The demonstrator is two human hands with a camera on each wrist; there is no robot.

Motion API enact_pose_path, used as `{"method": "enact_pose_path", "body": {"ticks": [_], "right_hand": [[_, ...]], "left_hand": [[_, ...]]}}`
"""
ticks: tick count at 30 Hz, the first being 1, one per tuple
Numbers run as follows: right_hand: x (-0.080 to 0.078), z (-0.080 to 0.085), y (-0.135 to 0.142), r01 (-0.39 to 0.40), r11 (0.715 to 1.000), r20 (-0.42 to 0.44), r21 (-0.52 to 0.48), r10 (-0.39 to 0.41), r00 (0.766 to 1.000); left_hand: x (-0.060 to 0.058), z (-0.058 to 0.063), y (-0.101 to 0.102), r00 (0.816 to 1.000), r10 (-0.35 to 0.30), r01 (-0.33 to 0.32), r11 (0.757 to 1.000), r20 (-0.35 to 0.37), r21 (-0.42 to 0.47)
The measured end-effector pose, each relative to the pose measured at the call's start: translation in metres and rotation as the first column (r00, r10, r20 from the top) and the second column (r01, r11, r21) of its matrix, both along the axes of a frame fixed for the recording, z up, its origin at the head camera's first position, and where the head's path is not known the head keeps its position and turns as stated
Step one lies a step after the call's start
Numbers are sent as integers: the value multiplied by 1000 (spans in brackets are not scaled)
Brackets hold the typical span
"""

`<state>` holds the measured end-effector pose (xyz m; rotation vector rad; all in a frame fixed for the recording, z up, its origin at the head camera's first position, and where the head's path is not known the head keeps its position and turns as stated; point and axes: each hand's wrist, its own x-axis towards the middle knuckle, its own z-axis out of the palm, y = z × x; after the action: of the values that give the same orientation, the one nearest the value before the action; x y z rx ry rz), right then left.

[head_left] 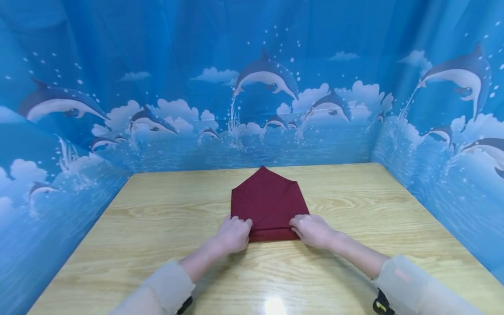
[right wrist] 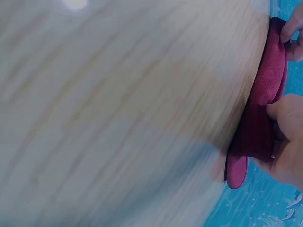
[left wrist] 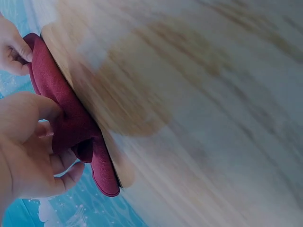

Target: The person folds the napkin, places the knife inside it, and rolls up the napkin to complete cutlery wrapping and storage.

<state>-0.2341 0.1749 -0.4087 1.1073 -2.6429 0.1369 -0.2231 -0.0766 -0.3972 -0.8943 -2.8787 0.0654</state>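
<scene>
A dark red cloth lies folded on the table, its far end coming to a point and its near edge folded over in a band. My left hand pinches the near left part of that fold. At the near right part, my right hand pinches the same fold. In the left wrist view, the thumb of the left hand presses on the cloth with fingers behind it. The right wrist view has the right hand gripping the cloth between thumb and fingers.
The wood-grain table spreads out around the cloth. A blue curtain printed with dolphins hangs along the back and both sides. Light sleeves cover the forearms, and a bright reflection shows near the table's front.
</scene>
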Motion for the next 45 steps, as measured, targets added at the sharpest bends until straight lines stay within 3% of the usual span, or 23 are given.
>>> {"method": "enact_pose_path", "body": {"ticks": [4,8,10,14,16,18,20,25,30,34,38,45], "right_hand": [[-2,-2,0,8,1000,-63,18,-6,998],[-4,-4,1,18,999,-142,43,-12,990],[-6,-4,1,20,999,-173,49,-11,985],[-7,-4,-2,11,998,-185,54,-1,983],[-7,-4,-3,9,999,-171,52,0,985],[-7,-4,-4,16,999,-148,52,-8,989],[-7,-4,-5,25,999,-125,46,-19,992],[-5,-4,-9,38,998,-110,44,-33,993],[-4,-6,-13,51,994,-185,100,-32,982],[-4,-7,-15,57,990,-282,132,-18,959],[-2,-6,-17,42,992,-337,116,0,941],[8,-7,-17,100,995,-206,13,-95,974]], "left_hand": [[-3,-2,1,999,3,-3,1000,-55,-5],[-4,-4,4,980,-58,44,996,-192,-72],[-3,-4,5,953,-116,87,990,-281,-114],[4,-3,9,877,-242,191,968,-416,-162],[7,-3,11,849,-293,234,954,-440,-185],[10,-4,13,835,-329,259,942,-442,-213],[12,-6,14,837,-337,259,938,-431,-230],[12,-8,15,868,-281,211,955,-410,-208],[11,-8,15,887,-278,201,951,-369,-234],[9,-9,17,890,-279,198,949,-361,-245],[7,-11,18,891,-259,198,960,-372,-196],[10,-13,19,901,-244,205,968,-358,-145]]}}
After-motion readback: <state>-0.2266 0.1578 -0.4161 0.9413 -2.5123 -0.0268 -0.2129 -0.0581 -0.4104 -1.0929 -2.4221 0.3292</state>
